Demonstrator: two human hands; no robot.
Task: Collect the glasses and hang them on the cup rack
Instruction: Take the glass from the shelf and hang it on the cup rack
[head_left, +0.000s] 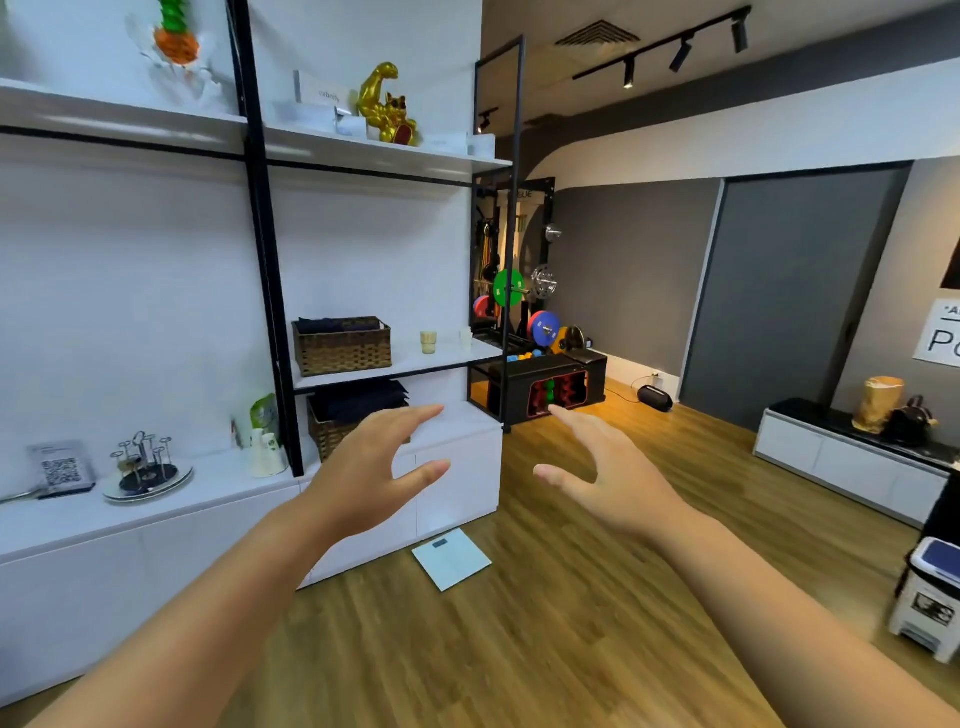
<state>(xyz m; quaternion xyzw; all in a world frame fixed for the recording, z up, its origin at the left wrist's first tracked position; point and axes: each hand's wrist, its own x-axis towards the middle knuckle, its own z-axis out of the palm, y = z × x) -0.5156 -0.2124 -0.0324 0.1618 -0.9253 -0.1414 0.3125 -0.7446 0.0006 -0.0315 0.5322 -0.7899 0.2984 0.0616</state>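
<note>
A yellowish glass (428, 342) stands on the middle white shelf (405, 364), with a clear glass (465, 339) to its right near the shelf's end. The metal cup rack (145, 460) stands on a round tray on the low counter at the left; one glass seems to hang on it. My left hand (374, 467) and my right hand (608, 467) are both stretched out in front of me at mid-height, fingers spread and holding nothing, below and short of the shelf with the glasses.
A wicker basket (342, 345) sits left of the glasses, another basket below it. A black shelf post (270, 291) divides the unit. A QR sign (61, 470) stands beside the rack. A bathroom scale (452, 558) lies on the wooden floor. Gym weights fill the back corner.
</note>
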